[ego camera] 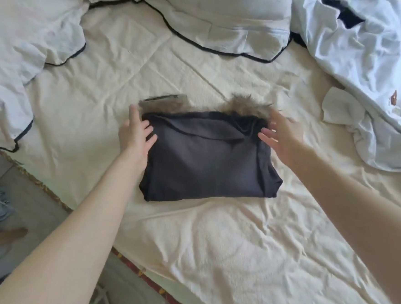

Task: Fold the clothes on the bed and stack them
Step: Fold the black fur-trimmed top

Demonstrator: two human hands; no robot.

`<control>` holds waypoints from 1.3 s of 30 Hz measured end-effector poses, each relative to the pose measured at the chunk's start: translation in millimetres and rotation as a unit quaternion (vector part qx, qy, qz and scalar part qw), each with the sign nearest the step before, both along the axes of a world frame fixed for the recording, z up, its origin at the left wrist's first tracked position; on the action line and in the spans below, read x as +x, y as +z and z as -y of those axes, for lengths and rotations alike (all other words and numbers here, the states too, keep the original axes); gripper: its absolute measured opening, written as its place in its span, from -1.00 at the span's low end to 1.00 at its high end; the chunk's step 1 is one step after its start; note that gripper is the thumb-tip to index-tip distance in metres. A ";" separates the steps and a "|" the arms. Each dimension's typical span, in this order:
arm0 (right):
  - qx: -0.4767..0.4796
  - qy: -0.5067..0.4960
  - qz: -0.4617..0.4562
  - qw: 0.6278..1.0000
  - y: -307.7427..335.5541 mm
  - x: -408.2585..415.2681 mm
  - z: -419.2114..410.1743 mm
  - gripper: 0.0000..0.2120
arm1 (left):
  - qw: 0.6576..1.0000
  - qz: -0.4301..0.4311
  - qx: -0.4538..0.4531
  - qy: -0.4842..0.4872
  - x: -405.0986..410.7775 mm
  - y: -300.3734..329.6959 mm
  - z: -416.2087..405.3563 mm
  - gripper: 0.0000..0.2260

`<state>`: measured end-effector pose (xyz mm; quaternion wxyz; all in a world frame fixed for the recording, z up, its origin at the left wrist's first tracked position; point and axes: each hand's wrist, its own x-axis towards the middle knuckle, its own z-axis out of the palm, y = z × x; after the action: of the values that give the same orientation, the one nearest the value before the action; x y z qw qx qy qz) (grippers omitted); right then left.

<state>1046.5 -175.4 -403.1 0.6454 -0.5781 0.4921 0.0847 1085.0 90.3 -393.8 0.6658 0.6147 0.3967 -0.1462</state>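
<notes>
Two spread, empty hands, left hand (135, 136) and right hand (282, 134), at the ends of a folded dark garment (205, 161), long axis left-right, fur trim (246, 103) away.

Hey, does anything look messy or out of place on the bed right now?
Brown fur trim pokes out from the far edge of the folded dark grey garment. The crumpled white garment on the right is unfolded and bears a small reddish-brown mark, perhaps a stain or a logo.

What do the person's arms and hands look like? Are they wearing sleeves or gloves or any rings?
Both arms are bare all the way up to the edge of the picture, so no sleeves show. The left hand and the right hand have no gloves. I can't see any rings, watch or bracelet, though the right hand is a bit blurry.
</notes>
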 end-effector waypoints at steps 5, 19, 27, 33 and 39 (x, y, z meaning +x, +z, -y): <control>-0.420 0.387 0.161 0.805 -14.2 -39.5 -35.4 -0.68 | 0.732 0.335 0.398 -0.440 -58.3 -25.0 16.4 -0.70; -0.603 0.517 0.026 0.608 -61.0 46.3 8.2 -0.63 | 0.544 0.221 0.586 -0.558 54.1 -69.6 4.5 -0.60; -0.518 0.470 0.117 0.705 -48.4 53.7 16.0 -0.67 | 0.589 0.318 0.514 -0.537 43.7 -54.5 -1.9 -0.75; -0.456 0.427 0.122 0.771 -53.5 52.3 26.8 -0.80 | 0.703 0.300 0.464 -0.448 66.7 -51.5 0.9 -0.88; -0.406 0.395 0.115 0.816 -40.2 60.9 24.9 -0.81 | 0.716 0.318 0.438 -0.442 71.6 -37.0 2.6 -0.83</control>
<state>1107.4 -200.3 -443.3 0.3152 -0.9379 0.1333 0.0575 1156.6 87.7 -430.8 0.2690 0.9531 -0.1356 -0.0297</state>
